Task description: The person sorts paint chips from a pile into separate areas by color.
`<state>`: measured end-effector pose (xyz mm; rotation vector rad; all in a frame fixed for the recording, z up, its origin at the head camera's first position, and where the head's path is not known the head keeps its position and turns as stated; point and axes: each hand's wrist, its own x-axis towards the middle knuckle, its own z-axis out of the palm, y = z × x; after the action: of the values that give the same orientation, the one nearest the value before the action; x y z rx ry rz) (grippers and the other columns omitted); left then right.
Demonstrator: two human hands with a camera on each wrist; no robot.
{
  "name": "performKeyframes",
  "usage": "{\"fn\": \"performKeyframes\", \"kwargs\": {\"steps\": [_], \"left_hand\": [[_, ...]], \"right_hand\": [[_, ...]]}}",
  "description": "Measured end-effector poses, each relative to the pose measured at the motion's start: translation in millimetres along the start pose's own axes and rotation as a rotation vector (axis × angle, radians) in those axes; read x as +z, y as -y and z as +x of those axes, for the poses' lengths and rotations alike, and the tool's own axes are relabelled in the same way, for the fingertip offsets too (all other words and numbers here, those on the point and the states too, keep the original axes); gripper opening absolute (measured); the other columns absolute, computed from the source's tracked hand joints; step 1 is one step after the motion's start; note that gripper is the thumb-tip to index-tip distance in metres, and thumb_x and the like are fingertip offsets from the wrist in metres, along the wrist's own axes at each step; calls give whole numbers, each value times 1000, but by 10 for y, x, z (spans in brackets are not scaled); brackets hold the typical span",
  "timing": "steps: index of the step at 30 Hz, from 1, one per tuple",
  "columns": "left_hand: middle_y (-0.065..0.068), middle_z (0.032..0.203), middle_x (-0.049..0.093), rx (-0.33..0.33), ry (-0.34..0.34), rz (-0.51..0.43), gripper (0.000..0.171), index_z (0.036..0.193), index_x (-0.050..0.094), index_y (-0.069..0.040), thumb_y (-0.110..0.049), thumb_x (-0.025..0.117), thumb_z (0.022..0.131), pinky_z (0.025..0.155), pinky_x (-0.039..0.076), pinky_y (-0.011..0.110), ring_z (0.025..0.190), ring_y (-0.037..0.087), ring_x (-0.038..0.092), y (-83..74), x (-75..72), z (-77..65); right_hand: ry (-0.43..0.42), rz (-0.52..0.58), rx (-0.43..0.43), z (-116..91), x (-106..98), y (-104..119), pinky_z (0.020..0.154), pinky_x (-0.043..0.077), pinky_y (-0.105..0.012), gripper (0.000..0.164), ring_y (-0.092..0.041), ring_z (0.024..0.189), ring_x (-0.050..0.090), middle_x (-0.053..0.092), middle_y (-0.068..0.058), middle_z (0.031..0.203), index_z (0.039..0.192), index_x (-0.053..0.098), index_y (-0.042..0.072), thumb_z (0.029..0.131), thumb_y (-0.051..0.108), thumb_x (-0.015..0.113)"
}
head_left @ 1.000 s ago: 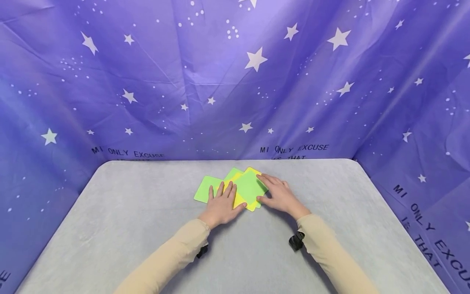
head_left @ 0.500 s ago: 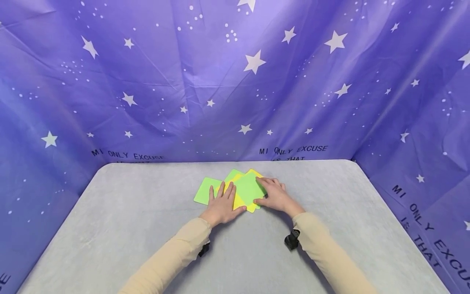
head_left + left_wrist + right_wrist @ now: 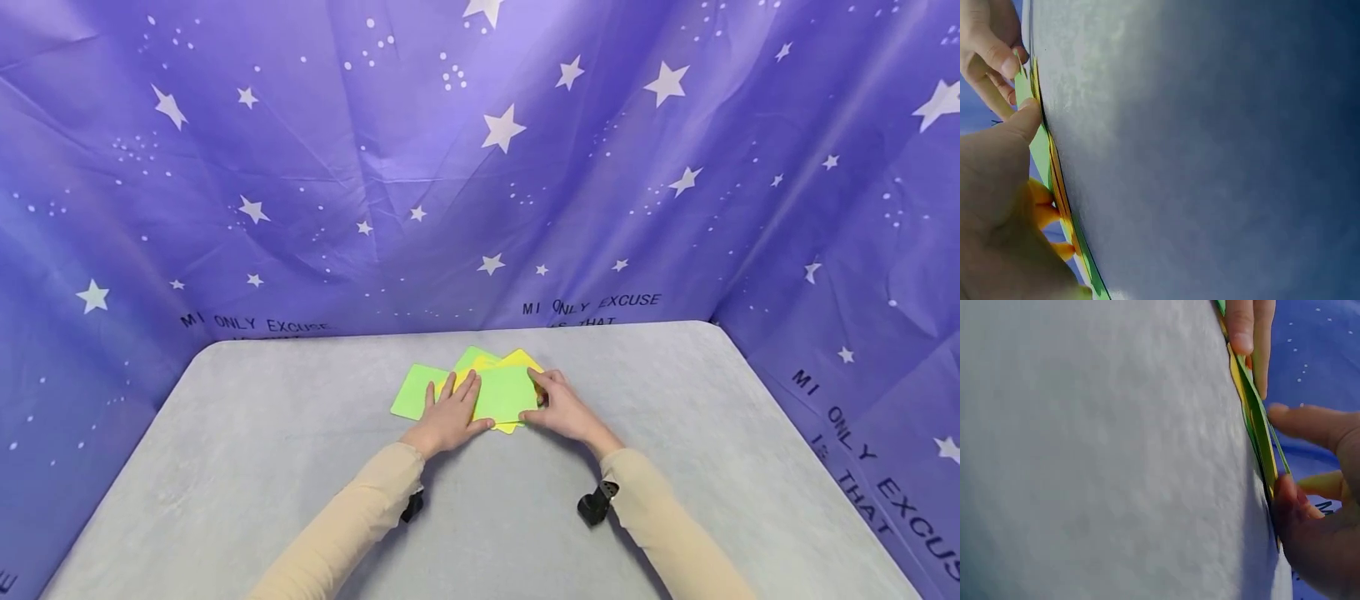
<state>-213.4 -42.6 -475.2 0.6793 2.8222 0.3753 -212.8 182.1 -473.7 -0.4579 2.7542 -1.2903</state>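
— Pressing flat on the fanned pile, is that the left hand (image 3: 450, 414)?

— Yes. Its fingers lie straight across the coloured cards (image 3: 480, 388), palm down, with the thumb stretched out toward three o'clock along the near edge. It holds nothing; it only rests on them.

— And the right hand (image 3: 561, 406)?

— At three o'clock of the pile. Its thumb and fingers curl round the right edge of the top green card (image 3: 504, 393), pinching it. The right wrist view shows the thumb (image 3: 1290, 494) under the edges and a finger (image 3: 1300, 420) above, with the sheets fanned slightly apart between them.

— Where do the cards lie?

— Near the middle of the grey worktop (image 3: 247, 467), toward twelve o'clock. They overlap loosely: one green card (image 3: 411, 392) sticks out at nine o'clock, beyond the left hand, and yellow cards (image 3: 521, 359) show at twelve o'clock behind the top one. How many there are I cannot tell.

— What else is in sight?

— Beige sleeves (image 3: 360, 517) on both arms, each with a black wrist camera mount (image 3: 594, 505) underneath. A purple backdrop (image 3: 300, 167) printed with white stars and black lettering hangs round the worktop on three sides.
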Motion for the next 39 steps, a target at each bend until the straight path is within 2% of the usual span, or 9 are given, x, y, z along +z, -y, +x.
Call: {"fn": "performKeyframes", "kwargs": {"steps": [8, 11, 16, 17, 23, 24, 30, 34, 39], "left_hand": [[19, 156, 22, 78, -88, -227, 73, 150, 28, 1, -38, 59, 95, 105, 2, 69, 141, 45, 13, 39, -42, -22], [25, 150, 30, 77, -153, -306, 71, 147, 34, 2, -34, 63, 93, 106, 6, 68, 138, 45, 23, 55, -52, -33], [26, 124, 52, 63, -321, -401, 58, 136, 46, 4, -25, 66, 91, 99, 33, 59, 117, 42, 47, 97, -45, -22], [23, 117, 57, 74, -372, -410, 55, 133, 50, 4, -34, 62, 94, 95, 38, 55, 110, 39, 52, 129, -7, 6], [16, 95, 64, 110, -500, -502, 41, 120, 57, 6, -24, 63, 94, 79, 46, 45, 88, 29, 59, 71, 1, -11], [17, 95, 64, 108, -489, -528, 38, 121, 57, 7, -12, 67, 89, 80, 47, 45, 88, 30, 60, 19, -32, -40], [16, 98, 62, 121, -423, -716, 37, 125, 55, 3, -11, 65, 91, 73, 54, 36, 84, 28, 64, -163, 15, -63], [18, 104, 60, 82, -369, -916, 35, 125, 55, 1, -8, 63, 92, 68, 56, 33, 87, 29, 66, -278, 27, -87], [23, 110, 57, 49, -358, -1185, 36, 123, 55, 5, 6, 61, 88, 68, 57, 35, 90, 35, 66, -378, 68, -81]], "right_hand": [[-37, 536, 83, -65, 47, -11, 72, 49, -17, 71, -24, 93, 55, 43, -33, 123, 144, 28, -15, 81, -13, 61], [-56, 592, 98, -102, 56, -21, 73, 48, -16, 67, -18, 91, 53, 46, -30, 122, 144, 31, -11, 83, -14, 59], [-87, 630, 92, -175, 45, -12, 74, 48, -18, 62, -12, 88, 55, 50, -23, 113, 142, 40, -7, 84, -11, 61], [-95, 639, 89, -194, 35, -5, 74, 48, -18, 61, -11, 87, 55, 50, -21, 111, 142, 41, -7, 84, -10, 62], [-143, 699, 84, -308, -28, 18, 75, 49, -18, 61, -11, 88, 56, 48, -18, 109, 142, 44, -3, 85, -9, 63], [-150, 707, 83, -323, -37, 18, 76, 49, -18, 61, -11, 89, 57, 48, -18, 110, 142, 44, -2, 85, -9, 63], [-171, 726, 81, -418, -110, 27, 79, 49, -20, 62, -15, 92, 58, 47, -15, 110, 144, 42, -2, 86, -7, 63], [-189, 697, 106, -479, -152, 5, 79, 49, -20, 62, -10, 89, 58, 48, -13, 109, 144, 41, -1, 86, -8, 62], [-193, 632, 140, -572, -201, -48, 74, 48, -19, 62, -6, 80, 56, 50, -15, 107, 143, 41, -2, 85, -8, 63]]}}
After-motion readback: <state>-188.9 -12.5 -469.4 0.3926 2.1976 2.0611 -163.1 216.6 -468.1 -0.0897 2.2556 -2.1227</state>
